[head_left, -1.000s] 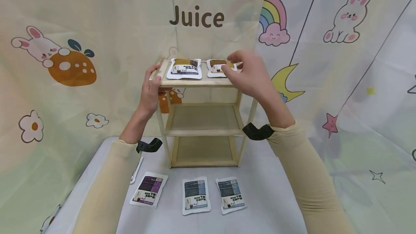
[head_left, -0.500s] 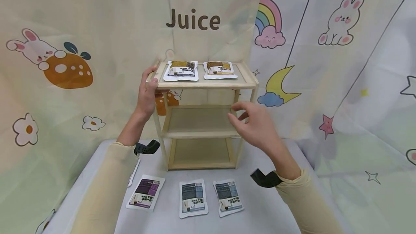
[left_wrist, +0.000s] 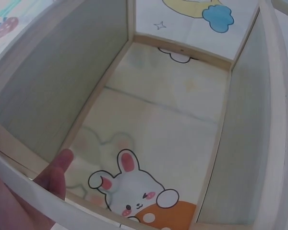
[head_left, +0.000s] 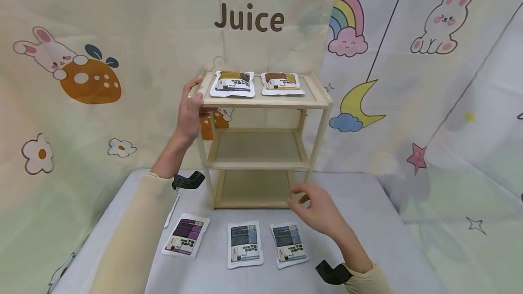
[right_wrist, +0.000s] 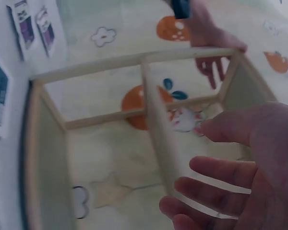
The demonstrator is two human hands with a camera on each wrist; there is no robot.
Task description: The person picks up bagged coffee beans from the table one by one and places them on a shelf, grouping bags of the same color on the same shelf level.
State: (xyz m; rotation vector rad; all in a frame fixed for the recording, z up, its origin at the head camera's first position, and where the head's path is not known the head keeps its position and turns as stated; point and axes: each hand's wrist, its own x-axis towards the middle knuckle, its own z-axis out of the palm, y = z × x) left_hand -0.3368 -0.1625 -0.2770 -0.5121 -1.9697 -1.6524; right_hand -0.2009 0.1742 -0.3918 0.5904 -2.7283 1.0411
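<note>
A three-tier wooden shelf rack (head_left: 261, 165) stands on the table, with a yellow-labelled pouch (head_left: 233, 84) and a brown-labelled pouch (head_left: 282, 84) lying on its top tier. My left hand (head_left: 189, 115) grips the rack's upper left edge; the left wrist view shows its finger (left_wrist: 57, 172) curled over the frame. My right hand (head_left: 316, 208) holds nothing, its fingers loosely bent, in front of the rack's lower right corner. Just below and left of it lies a blue-labelled pouch (head_left: 289, 244). Another blue-labelled pouch (head_left: 245, 244) and a purple-labelled pouch (head_left: 186, 236) lie farther left.
A further white pouch (head_left: 171, 211) shows partly beside my left sleeve (head_left: 135, 235). White cloth covers the table (head_left: 351, 194). Behind the rack hangs a printed curtain (head_left: 155, 58) with rabbits and the word Juice. The middle tier (head_left: 257, 148) and bottom tier (head_left: 255, 187) have raised wooden rims.
My right hand has left the brown-labelled pouch on the top tier and moved down to near the table. My left hand keeps its grip on the rack.
</note>
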